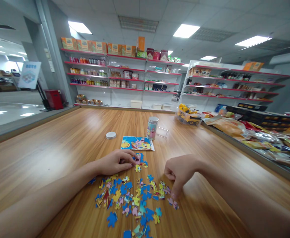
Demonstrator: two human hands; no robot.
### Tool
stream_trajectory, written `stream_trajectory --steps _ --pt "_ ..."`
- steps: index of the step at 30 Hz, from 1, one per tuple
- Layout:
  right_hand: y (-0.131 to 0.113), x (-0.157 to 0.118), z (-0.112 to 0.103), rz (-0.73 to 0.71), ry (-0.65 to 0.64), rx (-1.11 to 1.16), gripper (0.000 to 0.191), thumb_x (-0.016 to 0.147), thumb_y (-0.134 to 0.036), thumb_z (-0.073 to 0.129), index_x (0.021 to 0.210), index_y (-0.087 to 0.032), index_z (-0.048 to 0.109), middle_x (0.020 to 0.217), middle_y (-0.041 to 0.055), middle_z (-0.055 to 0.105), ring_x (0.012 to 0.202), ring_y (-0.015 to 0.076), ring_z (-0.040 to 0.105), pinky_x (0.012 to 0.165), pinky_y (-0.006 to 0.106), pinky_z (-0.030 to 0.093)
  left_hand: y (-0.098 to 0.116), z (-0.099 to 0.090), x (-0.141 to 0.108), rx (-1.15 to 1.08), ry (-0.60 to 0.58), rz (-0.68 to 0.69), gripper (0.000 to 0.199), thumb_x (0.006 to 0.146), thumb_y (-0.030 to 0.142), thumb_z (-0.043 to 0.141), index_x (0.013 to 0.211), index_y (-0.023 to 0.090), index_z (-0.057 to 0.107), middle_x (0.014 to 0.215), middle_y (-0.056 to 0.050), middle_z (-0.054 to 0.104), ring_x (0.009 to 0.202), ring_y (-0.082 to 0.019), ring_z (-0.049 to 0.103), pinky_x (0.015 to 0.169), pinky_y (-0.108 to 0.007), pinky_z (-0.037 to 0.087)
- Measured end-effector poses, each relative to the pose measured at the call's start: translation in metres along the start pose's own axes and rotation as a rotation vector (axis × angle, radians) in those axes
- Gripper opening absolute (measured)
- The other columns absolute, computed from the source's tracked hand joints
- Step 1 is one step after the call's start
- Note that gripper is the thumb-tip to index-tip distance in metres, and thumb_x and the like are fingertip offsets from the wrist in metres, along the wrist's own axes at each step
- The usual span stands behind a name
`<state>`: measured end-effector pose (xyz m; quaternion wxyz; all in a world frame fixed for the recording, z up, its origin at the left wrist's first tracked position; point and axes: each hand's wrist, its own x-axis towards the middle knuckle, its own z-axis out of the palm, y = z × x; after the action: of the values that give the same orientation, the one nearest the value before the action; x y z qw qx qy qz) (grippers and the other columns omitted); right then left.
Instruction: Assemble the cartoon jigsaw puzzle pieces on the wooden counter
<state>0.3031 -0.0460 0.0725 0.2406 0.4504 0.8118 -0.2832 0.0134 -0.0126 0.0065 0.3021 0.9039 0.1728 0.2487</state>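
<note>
My left hand (117, 162) lies over the table with bent fingers. Its thumb and fingertips hold the left edge of a small cluster of joined jigsaw puzzle pieces (140, 160), partly hidden by them. To the right, my right hand (182, 172) has most fingers curled in, and one digit points down onto pinkish-purple puzzle pieces (174, 204); nothing shows between its fingers. Many loose puzzle pieces (124, 189), blue, yellow and pink, are spread between and below my hands. Just beyond the cluster is a cartoon picture sheet (137, 143).
A printed canister (152, 128) stands upright behind the sheet, with a clear rectangular holder (162, 132) beside it. A round silver lid (110, 135) lies left. Farther back are a bin of yellow toy trucks (188, 115), packaged snacks (234, 129) and stocked shelves (125, 69).
</note>
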Motion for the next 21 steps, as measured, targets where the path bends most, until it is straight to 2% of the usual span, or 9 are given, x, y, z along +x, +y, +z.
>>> stream_trajectory --steps 4,8,12,16,18,21 --pt "-0.005 -0.007 0.002 0.144 0.035 -0.154 0.050 0.048 -0.058 0.084 0.062 -0.020 0.054 0.051 -0.0072 0.048 0.045 0.0100 0.037 0.048 0.025 0.025 0.000 0.000 0.000 -0.010 -0.004 -0.001 0.020 0.094 0.019 0.058 0.108 0.020 0.072 0.123 -0.010 0.063 0.112 -0.021 0.060 0.099 -0.035 0.047" --pt "-0.003 -0.012 0.000 0.160 0.043 -0.186 0.046 0.047 -0.051 0.087 0.064 -0.020 0.058 0.052 -0.0072 0.051 0.044 0.0105 0.041 0.046 0.025 0.026 0.001 0.000 0.000 -0.010 -0.008 -0.008 0.021 0.093 0.018 0.058 0.109 0.020 0.072 0.123 -0.010 0.063 0.112 -0.021 0.060 0.099 -0.036 0.046" --pt "-0.009 -0.015 0.004 0.125 0.000 -0.182 0.053 0.054 -0.066 0.077 0.052 -0.019 0.054 0.045 -0.0065 0.046 0.040 0.0088 0.038 0.045 0.024 0.027 0.001 0.000 0.000 -0.015 -0.003 -0.006 0.020 0.094 0.020 0.058 0.108 0.020 0.072 0.123 -0.010 0.063 0.112 -0.022 0.060 0.099 -0.037 0.046" --pt "-0.021 -0.014 0.012 0.198 0.089 -0.193 0.055 0.052 -0.071 0.075 0.048 -0.018 0.057 0.044 -0.0029 0.048 0.040 0.0115 0.043 0.046 0.026 0.031 0.000 0.000 0.000 -0.013 -0.005 -0.002 0.020 0.094 0.020 0.058 0.108 0.020 0.072 0.123 -0.010 0.063 0.111 -0.022 0.060 0.100 -0.037 0.046" --pt "-0.021 -0.014 0.013 0.208 0.053 -0.159 0.050 0.053 -0.067 0.077 0.052 -0.018 0.063 0.047 -0.0014 0.052 0.042 0.0130 0.047 0.046 0.026 0.033 0.000 0.000 0.000 -0.015 -0.005 -0.008 0.020 0.094 0.020 0.058 0.108 0.020 0.072 0.123 -0.010 0.063 0.111 -0.022 0.060 0.099 -0.036 0.046" --pt "-0.013 -0.013 0.010 0.202 -0.069 -0.089 0.041 0.057 -0.057 0.081 0.056 -0.018 0.067 0.050 -0.0012 0.057 0.043 0.0125 0.049 0.047 0.026 0.035 0.001 0.000 0.000 -0.015 -0.005 -0.011 0.020 0.093 0.019 0.058 0.107 0.020 0.072 0.123 -0.010 0.063 0.112 -0.022 0.060 0.099 -0.036 0.047"
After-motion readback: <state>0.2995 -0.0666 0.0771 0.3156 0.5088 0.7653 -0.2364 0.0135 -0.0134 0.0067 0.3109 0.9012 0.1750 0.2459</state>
